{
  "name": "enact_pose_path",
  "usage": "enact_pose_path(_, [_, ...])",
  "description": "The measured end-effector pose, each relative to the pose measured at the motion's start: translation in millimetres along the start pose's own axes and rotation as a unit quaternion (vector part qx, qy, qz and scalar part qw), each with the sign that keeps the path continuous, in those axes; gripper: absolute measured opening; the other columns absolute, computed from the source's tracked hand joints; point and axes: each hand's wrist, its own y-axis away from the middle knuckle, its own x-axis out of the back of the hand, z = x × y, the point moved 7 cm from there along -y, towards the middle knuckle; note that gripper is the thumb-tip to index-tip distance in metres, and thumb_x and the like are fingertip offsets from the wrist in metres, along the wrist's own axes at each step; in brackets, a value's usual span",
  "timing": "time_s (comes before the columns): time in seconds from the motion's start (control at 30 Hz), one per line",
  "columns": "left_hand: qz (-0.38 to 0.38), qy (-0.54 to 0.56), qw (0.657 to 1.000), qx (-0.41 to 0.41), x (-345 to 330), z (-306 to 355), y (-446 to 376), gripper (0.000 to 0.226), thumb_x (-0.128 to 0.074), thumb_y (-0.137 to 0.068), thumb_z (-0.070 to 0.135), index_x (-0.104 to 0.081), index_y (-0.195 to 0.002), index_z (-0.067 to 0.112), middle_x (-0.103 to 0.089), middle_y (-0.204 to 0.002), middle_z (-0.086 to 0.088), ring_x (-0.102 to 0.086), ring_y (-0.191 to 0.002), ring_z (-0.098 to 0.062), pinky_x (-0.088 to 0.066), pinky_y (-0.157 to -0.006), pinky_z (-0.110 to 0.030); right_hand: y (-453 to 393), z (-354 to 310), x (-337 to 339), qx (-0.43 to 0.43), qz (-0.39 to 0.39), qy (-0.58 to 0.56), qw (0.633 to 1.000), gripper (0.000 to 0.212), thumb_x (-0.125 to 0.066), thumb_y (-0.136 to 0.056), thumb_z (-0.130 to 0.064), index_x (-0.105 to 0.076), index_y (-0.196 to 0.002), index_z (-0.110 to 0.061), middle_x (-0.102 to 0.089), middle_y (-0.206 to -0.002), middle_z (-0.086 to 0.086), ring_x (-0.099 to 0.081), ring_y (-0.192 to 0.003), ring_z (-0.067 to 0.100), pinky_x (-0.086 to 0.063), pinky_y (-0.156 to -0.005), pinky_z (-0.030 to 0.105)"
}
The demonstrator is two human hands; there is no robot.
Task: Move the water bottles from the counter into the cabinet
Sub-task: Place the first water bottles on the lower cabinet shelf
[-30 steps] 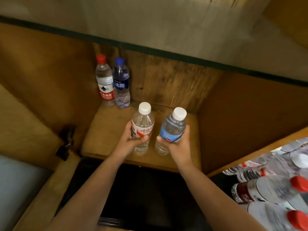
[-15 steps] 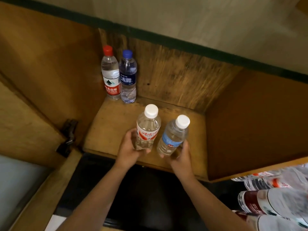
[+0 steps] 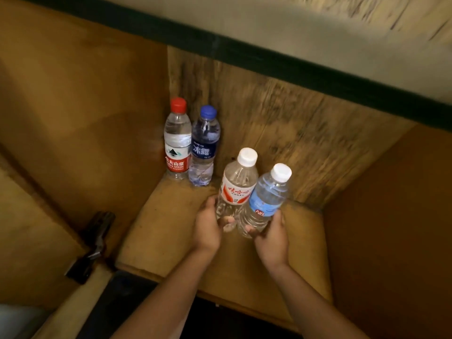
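My left hand [image 3: 208, 226] grips the lower part of a white-capped bottle with a red and white label [image 3: 237, 184]. My right hand [image 3: 271, 237] grips a white-capped bottle with a blue label [image 3: 266, 196] by its base. Both bottles lean to the right, side by side, over the wooden cabinet shelf [image 3: 168, 231]. In the back left corner of the shelf stand a red-capped bottle [image 3: 177, 140] and a blue-capped bottle [image 3: 204, 148], upright and touching each other.
The cabinet's left wall [image 3: 85, 123], rough back panel [image 3: 281, 133] and right wall [image 3: 396, 216] enclose the shelf. A dark door hinge [image 3: 94, 243] sits at the lower left. A dark green strip [image 3: 269, 62] runs along the top edge.
Both hands have carried their bottles deeper into the cabinet, toward the back panel. The view has shifted left, so the bottles on the counter at the right are out of frame.
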Motion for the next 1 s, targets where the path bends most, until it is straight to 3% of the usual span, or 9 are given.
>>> enact_pose_path(0.1, [0.009,-0.031,0.999,-0.009,-5,1,-33,0.038,-0.059,-0.086,0.005,-0.051,-0.123,0.011,-0.065,-0.115,-0.010,-0.062,-0.101,-0.019,-0.048,-0.091,-0.029,-28,-5,-8,0.000,0.008,0.029,1.000,0.063,-0.075,-0.071,-0.014,-0.043,-0.125,-0.012,-0.053,-0.125,0.009,-0.052,-0.116,0.026,-0.042,-0.092,0.033])
enact_pose_path(0.23, [0.028,-0.108,0.992,-0.054,-7,8,-68,0.027,-0.047,-0.094,0.009,-0.054,-0.119,0.000,-0.065,-0.106,-0.016,-0.062,-0.075,-0.006,-0.047,-0.068,-0.010,-59,-10,-18,0.004,0.012,0.066,0.998,0.061,-0.075,-0.071,-0.023,-0.042,-0.121,-0.014,-0.059,-0.119,0.008,-0.057,-0.109,0.027,-0.041,-0.083,0.029])
enact_pose_path(0.27, [0.021,-0.111,0.992,-0.060,-7,10,-77,0.028,-0.045,-0.095,0.005,-0.052,-0.120,-0.001,-0.062,-0.112,-0.018,-0.061,-0.077,-0.007,-0.047,-0.069,-0.008,-66,-13,-20,0.004,0.012,0.073,0.997,0.060,-0.076,-0.070,-0.024,-0.042,-0.119,-0.014,-0.060,-0.117,0.008,-0.057,-0.107,0.028,-0.040,-0.080,0.029])
enact_pose_path(0.37, [0.006,-0.122,0.992,-0.013,-2,11,-90,0.030,-0.050,-0.091,0.003,-0.054,-0.120,0.008,-0.057,-0.124,-0.010,-0.061,-0.095,-0.014,-0.047,-0.087,-0.020,-80,-18,-26,-0.007,0.023,0.079,0.997,0.059,-0.078,-0.068,-0.026,-0.044,-0.115,-0.015,-0.062,-0.114,0.009,-0.059,-0.105,0.030,-0.033,-0.074,0.026])
enact_pose_path(0.47, [0.037,-0.082,0.996,0.017,4,10,-86,0.027,-0.064,-0.082,0.007,-0.061,-0.110,0.008,-0.068,-0.109,-0.009,-0.064,-0.097,-0.023,-0.052,-0.086,-0.033,-86,-20,-29,-0.017,0.025,0.081,0.996,0.058,-0.078,-0.067,-0.027,-0.043,-0.112,-0.015,-0.061,-0.115,0.010,-0.058,-0.106,0.031,-0.034,-0.075,0.028])
enact_pose_path(0.6, [0.101,0.033,0.993,0.060,1,0,-60,0.045,-0.064,-0.078,0.002,-0.050,-0.120,0.008,-0.066,-0.112,-0.014,-0.062,-0.104,-0.030,-0.048,-0.086,-0.034,-87,-20,-27,-0.023,0.021,0.090,0.995,0.059,-0.079,-0.067,-0.026,-0.043,-0.112,-0.015,-0.062,-0.115,0.010,-0.059,-0.106,0.031,-0.031,-0.074,0.027])
enact_pose_path(0.73, [0.031,0.019,0.997,0.070,-27,-8,-45,0.063,-0.059,-0.083,0.009,-0.036,-0.142,0.015,-0.057,-0.130,-0.012,-0.054,-0.118,-0.029,-0.043,-0.097,-0.032,-88,-26,-29,-0.045,0.030,0.101,0.993,0.058,-0.079,-0.068,-0.027,-0.042,-0.111,-0.013,-0.062,-0.114,0.011,-0.060,-0.104,0.031,-0.040,-0.077,0.030])
enact_pose_path(0.83, [-0.029,0.039,0.996,0.072,-39,-6,-50,0.063,-0.057,-0.089,0.019,-0.029,-0.145,0.017,-0.057,-0.131,-0.013,-0.053,-0.119,-0.028,-0.043,-0.099,-0.035,-87,-29,-30,-0.055,0.038,0.101,0.993,0.060,-0.079,-0.068,-0.026,-0.042,-0.112,-0.012,-0.062,-0.114,0.012,-0.060,-0.105,0.032,-0.044,-0.082,0.033])
enact_pose_path(1.0, [-0.080,0.050,0.993,0.078,-41,-2,-63,0.075,-0.055,-0.086,0.004,-0.014,-0.149,0.015,-0.041,-0.145,-0.013,-0.044,-0.129,-0.028,-0.039,-0.102,-0.032,-85,-29,-30,-0.045,0.028,0.108,0.993,0.057,-0.077,-0.069,-0.026,-0.042,-0.111,-0.011,-0.063,-0.113,0.012,-0.060,-0.104,0.032,-0.045,-0.082,0.034])
